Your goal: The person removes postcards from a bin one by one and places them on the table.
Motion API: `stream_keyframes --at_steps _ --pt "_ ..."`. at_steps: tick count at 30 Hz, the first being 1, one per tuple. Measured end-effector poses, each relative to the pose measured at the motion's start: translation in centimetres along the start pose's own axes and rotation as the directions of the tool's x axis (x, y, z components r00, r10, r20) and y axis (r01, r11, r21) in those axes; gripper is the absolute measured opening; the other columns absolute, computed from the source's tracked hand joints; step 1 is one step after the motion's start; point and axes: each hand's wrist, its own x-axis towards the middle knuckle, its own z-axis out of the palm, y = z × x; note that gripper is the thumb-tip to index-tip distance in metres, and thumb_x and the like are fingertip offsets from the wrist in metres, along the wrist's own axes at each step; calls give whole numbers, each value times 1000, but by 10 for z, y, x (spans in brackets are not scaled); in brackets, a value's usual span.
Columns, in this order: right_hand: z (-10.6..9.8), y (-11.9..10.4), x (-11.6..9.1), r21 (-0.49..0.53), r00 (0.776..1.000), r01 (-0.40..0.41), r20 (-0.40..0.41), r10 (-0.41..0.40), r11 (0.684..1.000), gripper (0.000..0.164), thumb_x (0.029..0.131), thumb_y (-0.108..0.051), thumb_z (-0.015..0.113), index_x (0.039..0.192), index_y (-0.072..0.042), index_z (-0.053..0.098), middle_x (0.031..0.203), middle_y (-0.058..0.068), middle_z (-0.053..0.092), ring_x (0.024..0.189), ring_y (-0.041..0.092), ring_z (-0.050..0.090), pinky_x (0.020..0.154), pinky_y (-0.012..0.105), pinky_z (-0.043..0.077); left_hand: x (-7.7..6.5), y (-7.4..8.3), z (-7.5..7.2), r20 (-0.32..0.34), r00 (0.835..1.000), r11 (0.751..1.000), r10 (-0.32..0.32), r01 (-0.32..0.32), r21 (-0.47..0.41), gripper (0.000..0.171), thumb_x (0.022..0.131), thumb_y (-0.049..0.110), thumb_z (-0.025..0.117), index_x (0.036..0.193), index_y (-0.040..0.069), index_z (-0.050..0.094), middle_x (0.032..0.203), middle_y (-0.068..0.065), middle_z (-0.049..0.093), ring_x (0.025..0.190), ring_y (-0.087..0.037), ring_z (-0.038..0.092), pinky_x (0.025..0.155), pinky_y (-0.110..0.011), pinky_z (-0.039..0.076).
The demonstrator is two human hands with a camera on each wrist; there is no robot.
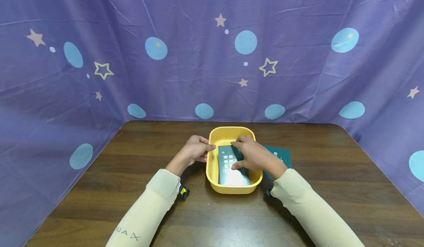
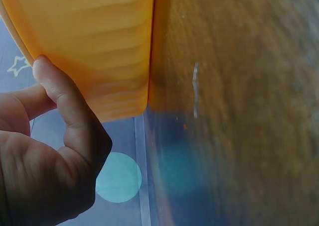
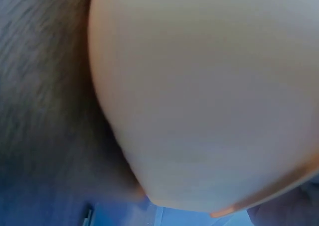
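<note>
A yellow plastic bin (image 1: pixel 232 190) with rounded corners stands on the table, its side wall (image 2: pixel 109 47) filling the top of the left wrist view. My left hand (image 1: pixel 195 150) pinches the left rim between thumb and fingers. Inside the bin lies a green booklet (image 1: pixel 226 169) with white characters on its cover. My right hand (image 1: pixel 253 153) reaches over the bin's right side, thumb and fingers spread across the booklet's upper right part. In the right wrist view, the bin's outer wall (image 3: pixel 199 101) is close and blurred, hiding most of the right hand's fingers.
A second green booklet (image 1: pixel 281 155) lies on the table just right of the bin, partly under my right forearm. The brown wooden table (image 1: pixel 139 158) ends at a purple curtain (image 1: pixel 185 77) with stars and blue dots.
</note>
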Motion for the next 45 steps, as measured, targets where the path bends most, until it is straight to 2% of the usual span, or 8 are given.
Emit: stream_keyframes --at_steps 7,13,16,22,33,40,45 --pt "-6 1 0 78 994 29 -103 -21 996 58 82 -31 80 127 -2 58 111 9 51 92 17 49 80 30 50 0 -1 0 0 1000 1000 6 -6 -3 27 88 8 71 104 -2 52 72 -9 57 49 -11 54 44 -24 54" --pt "-17 -1 -4 167 994 30 -112 -11 986 29 94 -10 66 121 -4 57 113 8 58 97 19 56 83 34 53 1 -1 0 3 1000 1000 5 -5 -1 26 88 8 71 103 -2 52 75 -11 60 50 -11 55 44 -24 55" --pt "-24 -1 -6 222 993 31 -116 -6 975 21 96 -2 58 117 -5 58 112 7 62 98 18 59 82 34 54 0 -1 0 6 1000 1000 3 -3 -3 25 89 7 71 103 -2 52 75 -12 61 50 -12 56 45 -24 55" --pt "-35 -3 -9 248 986 65 -166 -24 967 19 97 4 50 113 -5 57 107 6 62 97 18 57 82 34 52 -2 0 0 12 1000 1000 6 -6 -6 25 89 8 70 103 -2 52 75 -12 63 49 -11 57 44 -24 55" --pt "-62 -6 -20 250 963 104 -266 -34 963 19 99 5 47 116 -3 52 108 10 59 97 21 55 82 37 51 -2 1 0 8 1000 1000 -1 1 -4 25 88 8 71 102 -2 52 75 -13 62 48 -11 55 44 -25 55" --pt "-81 -3 -32 286 931 149 -362 -37 947 18 99 7 45 113 -2 53 104 8 58 89 20 53 74 34 49 -3 1 0 8 1000 1000 -8 9 -6 25 88 8 71 102 -2 53 74 -13 62 47 -11 56 45 -25 55" --pt "-94 4 -41 274 901 159 -432 -27 949 18 99 8 43 111 -2 52 98 7 57 81 18 54 66 32 49 -1 1 -1 10 1000 1000 -6 6 -5 26 88 8 72 102 -2 52 77 -15 63 47 -11 56 45 -25 55"
